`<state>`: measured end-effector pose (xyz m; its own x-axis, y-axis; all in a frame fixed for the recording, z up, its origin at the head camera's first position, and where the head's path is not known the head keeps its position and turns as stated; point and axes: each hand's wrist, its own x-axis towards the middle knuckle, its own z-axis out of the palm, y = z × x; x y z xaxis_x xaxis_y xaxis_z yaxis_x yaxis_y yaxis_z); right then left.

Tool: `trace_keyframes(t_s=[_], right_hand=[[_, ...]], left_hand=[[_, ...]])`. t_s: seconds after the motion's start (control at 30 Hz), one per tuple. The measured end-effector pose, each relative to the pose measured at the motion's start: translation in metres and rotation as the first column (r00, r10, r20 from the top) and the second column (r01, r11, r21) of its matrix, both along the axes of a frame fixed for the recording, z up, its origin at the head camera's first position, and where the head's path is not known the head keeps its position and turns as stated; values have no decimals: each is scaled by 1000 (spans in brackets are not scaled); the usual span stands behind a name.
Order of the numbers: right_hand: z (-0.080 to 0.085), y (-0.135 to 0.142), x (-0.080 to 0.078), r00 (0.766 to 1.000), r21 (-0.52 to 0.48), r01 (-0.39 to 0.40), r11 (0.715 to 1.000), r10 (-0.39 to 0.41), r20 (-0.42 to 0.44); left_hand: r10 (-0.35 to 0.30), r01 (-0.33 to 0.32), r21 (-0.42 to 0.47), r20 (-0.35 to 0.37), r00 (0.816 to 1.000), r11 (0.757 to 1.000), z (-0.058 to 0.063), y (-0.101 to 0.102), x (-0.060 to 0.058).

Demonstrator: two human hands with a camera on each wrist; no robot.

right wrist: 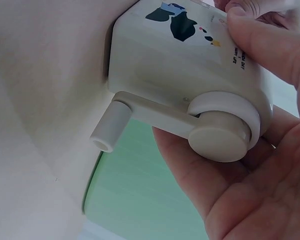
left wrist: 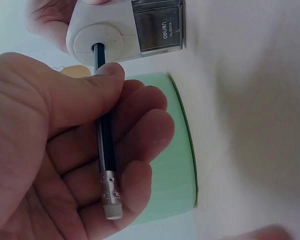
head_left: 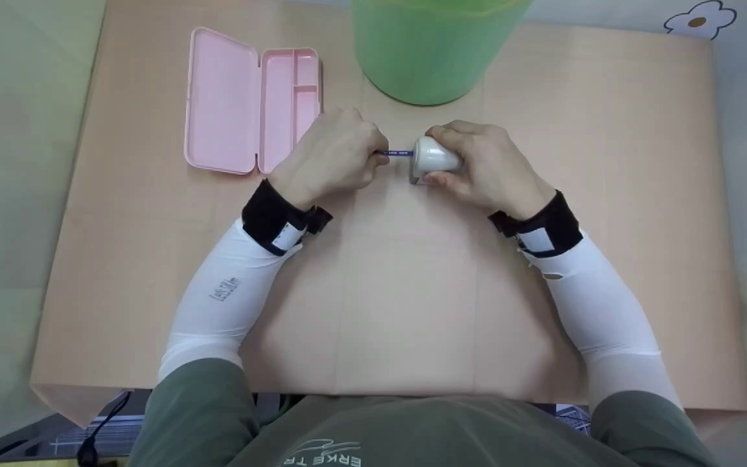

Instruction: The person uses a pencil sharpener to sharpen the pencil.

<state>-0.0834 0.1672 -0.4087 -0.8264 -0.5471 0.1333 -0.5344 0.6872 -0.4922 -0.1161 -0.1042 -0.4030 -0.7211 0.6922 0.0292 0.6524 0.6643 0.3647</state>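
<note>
Dark pencil (left wrist: 106,145) held in the hole of a white crank sharpener (head_left: 437,155)

A person's two bare hands meet over a desk (head_left: 406,311), seen from above. The left hand (head_left: 338,152) grasps the pencil, thumb laid along it and fingers curled round it, with the eraser (left wrist: 113,211) towards the heel of the palm. The other end sits in the sharpener's round opening; how deep the tip goes is hidden. This grip probably keeps the pencil straight in line with the hole and stops it turning.

The right hand (head_left: 490,159) grasps the sharpener's body, thumb on one side and fingers on the other, most likely to brace it against the pencil's push. The sharpener appears to stand upright on the desk, its clear shavings drawer (left wrist: 158,25) at the bottom. Its crank (right wrist: 160,117) faces the right palm and hangs down towards the desk, with no finger on its handle.

An open pink pencil case (head_left: 223,107) lies beside the left hand, lid to the far side, perhaps for easy reach. A green bin (head_left: 422,58) stands behind the sharpener, apart from it, which leaves both hands room to work.
</note>
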Motion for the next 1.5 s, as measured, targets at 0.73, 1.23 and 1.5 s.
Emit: trace_keyframes(t_s=[0.73, 1.23, 1.5], right_hand=[[0, -1, 3, 1000, 14, 12, 1000, -12, 11], [-2, -2, 4, 1000, 6, 10, 1000, -10, 7], [-2, -9, 3, 1000, 33, 6, 999, -6, 7]], left_hand=[[45, -42, -38, 69, 997, 998, 5, -2, -3], [59, -56, -35, 73, 996, 998, 6, -6, -4], [83, -78, -51, 102, 991, 996, 9, -12, -3]])
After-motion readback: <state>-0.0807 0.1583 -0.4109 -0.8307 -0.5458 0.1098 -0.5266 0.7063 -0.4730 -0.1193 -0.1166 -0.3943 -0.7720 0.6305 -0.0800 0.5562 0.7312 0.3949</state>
